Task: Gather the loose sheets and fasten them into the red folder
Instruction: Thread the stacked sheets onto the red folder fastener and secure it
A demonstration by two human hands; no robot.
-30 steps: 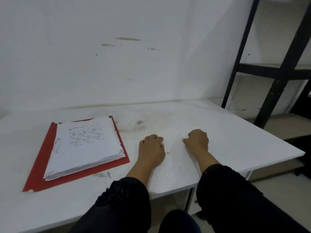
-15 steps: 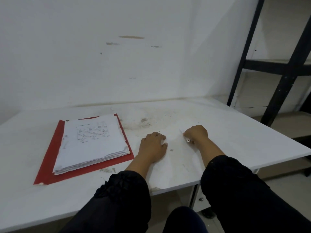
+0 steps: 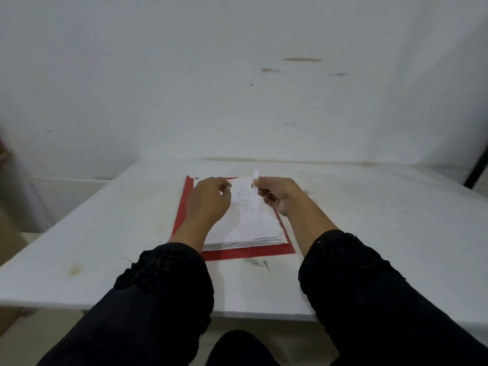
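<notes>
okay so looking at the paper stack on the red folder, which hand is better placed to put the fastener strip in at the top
Right. The right hand already pinches the white strip above the sheets' top edge; the left hand rests on the stack, holding nothing.

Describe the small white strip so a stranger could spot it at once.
Start at the white table, then find the red folder with its stack of sheets at the centre. Above the stack's far edge, the right hand pinches a narrow white strip upright; unlike the flat sheets, it stands on end.
</notes>
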